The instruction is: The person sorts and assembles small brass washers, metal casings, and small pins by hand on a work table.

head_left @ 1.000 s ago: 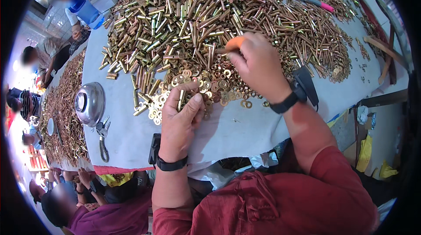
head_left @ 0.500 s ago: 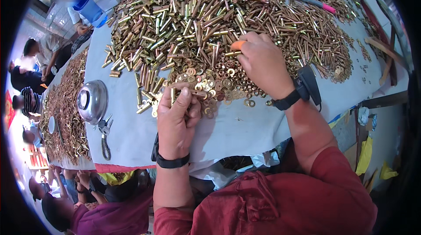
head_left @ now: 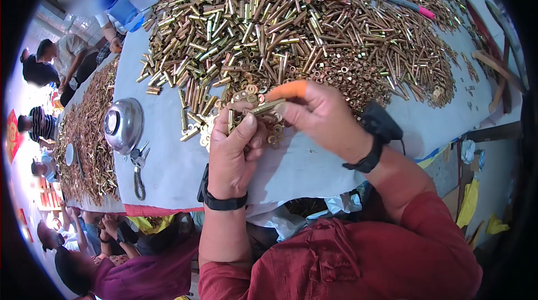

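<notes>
My left hand (head_left: 230, 157) is closed, palm up, round a short brass-coloured metal sleeve (head_left: 231, 119) that stands up between its thumb and fingers. My right hand (head_left: 330, 121), with an orange cover on one finger, pinches one end of a longer brass-coloured metal rod (head_left: 268, 107). The rod's other end reaches the left fingertips; whether they grip it too is hidden. Flat washers (head_left: 276, 132) lie just beyond and beneath both hands. A heap of loose nuts (head_left: 353, 73) spreads past the right hand, and a big pile of sleeves and rods (head_left: 252, 14) rises behind.
Left of my hands, a shiny metal bowl (head_left: 124, 126) sits upside down beside a bunch of keys (head_left: 138, 160). A pink-tipped tool (head_left: 426, 13) lies on the pile at far right. Another parts-covered table (head_left: 84, 132) stands at left, with several people around it.
My right hand has come away from the pile, back toward my left hand, and now holds the rod at the left fingertips. The view has shifted slightly.
</notes>
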Demonstrator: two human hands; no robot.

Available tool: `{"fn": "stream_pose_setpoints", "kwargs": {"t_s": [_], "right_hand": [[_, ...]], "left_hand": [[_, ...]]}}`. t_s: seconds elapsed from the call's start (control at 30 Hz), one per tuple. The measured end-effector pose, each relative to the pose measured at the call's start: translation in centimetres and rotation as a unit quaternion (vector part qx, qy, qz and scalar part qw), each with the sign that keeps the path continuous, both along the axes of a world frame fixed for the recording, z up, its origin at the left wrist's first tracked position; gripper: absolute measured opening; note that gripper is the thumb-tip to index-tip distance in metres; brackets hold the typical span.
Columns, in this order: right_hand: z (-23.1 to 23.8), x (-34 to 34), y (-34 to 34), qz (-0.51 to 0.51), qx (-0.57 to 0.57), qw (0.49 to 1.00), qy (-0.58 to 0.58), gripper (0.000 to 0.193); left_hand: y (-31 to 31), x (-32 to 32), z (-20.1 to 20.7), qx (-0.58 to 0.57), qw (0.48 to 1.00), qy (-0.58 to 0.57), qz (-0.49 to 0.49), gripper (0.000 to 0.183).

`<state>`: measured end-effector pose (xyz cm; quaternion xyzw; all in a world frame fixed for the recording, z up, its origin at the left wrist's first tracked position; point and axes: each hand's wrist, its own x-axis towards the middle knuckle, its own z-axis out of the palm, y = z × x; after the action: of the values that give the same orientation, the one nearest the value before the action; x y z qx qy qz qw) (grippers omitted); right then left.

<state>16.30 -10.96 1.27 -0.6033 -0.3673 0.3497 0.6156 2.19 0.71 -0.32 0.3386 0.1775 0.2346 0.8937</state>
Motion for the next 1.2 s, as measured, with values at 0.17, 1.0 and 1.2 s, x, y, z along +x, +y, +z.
{"fn": "stream_pose_setpoints", "kwargs": {"t_s": [0.17, 1.0, 1.2], "right_hand": [[-1.9, -2.2, 0.7, -0.026, 0.001, 1.000, -0.002, 0.018], [1.1, 0.7, 0.0, 0.033, 0.019, 0.930, -0.365, 0.019], [1.5, 0.9, 0.0, 0.020, 0.036, 0.892, -0.450, 0.018]], "left_hand": [[-0.3, 0.2, -0.6, 0.047, 0.998, 0.024, 0.025, 0.022], [-1.6, 0.6, 1.2, 0.230, 0.949, 0.175, -0.126, 0.038], [-1.1, 0.2, 0.5, 0.207, 0.957, 0.159, -0.131, 0.036]]}}
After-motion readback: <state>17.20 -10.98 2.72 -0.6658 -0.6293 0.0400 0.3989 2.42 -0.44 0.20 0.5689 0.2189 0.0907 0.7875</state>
